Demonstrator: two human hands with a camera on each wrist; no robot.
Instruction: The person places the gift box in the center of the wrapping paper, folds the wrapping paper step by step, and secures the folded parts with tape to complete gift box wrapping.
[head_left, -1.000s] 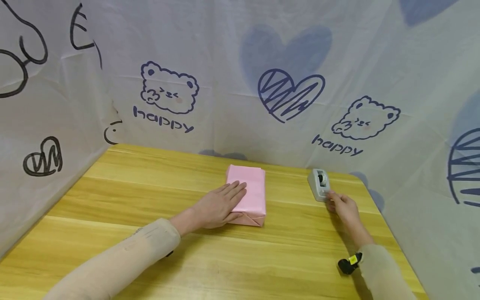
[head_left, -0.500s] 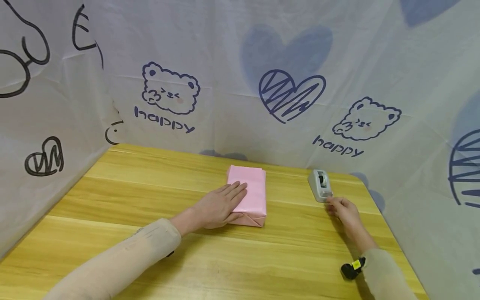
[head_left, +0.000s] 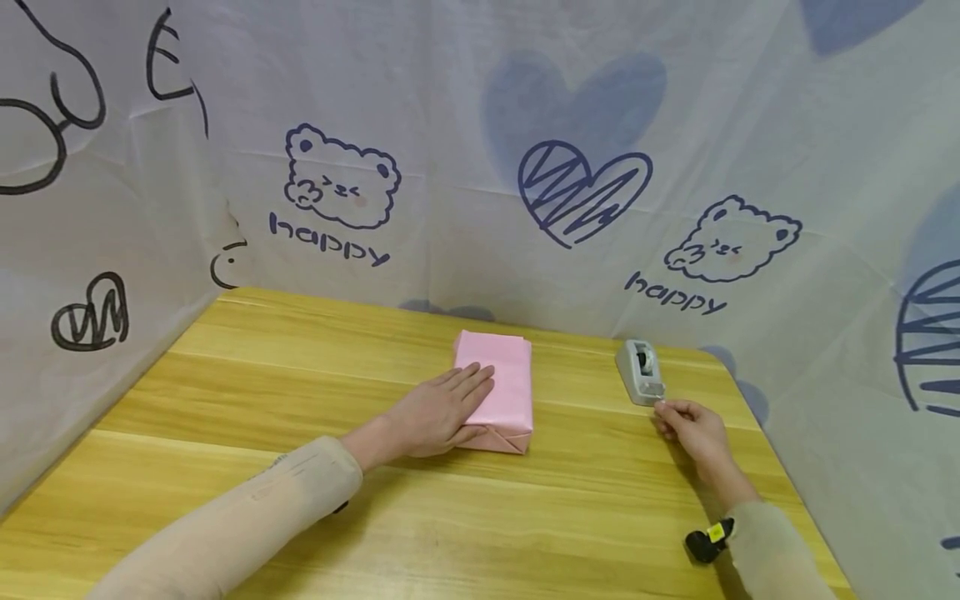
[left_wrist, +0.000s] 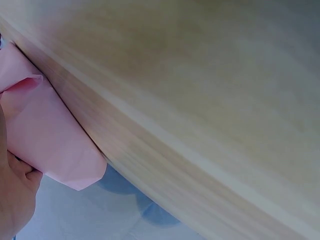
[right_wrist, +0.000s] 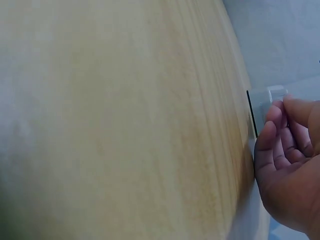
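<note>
A box wrapped in pink paper (head_left: 506,375) lies on the table, its folded end facing me. My left hand (head_left: 435,414) rests on its top near the left side, fingers straight. In the left wrist view, the pink box (left_wrist: 55,135) shows a paper fold, and only part of the left hand (left_wrist: 17,195) appears. A grey tape dispenser (head_left: 630,379) with a roll in it stands farther right. At its front end, my right hand (head_left: 697,429) pinches the clear tape (head_left: 660,400) between thumb and fingers. The right wrist view has that hand (right_wrist: 290,170) partly covering the dispenser.
The wooden table (head_left: 300,367) stretches below both arms. A white cloth (head_left: 457,108) printed with hearts and bears hangs behind it and along the sides. A black wrist camera (head_left: 707,543) sits below the right sleeve.
My right hand has drawn back slightly toward me and away from the dispenser's front end, still pinching. The left hand and the pink box have stayed in place.
</note>
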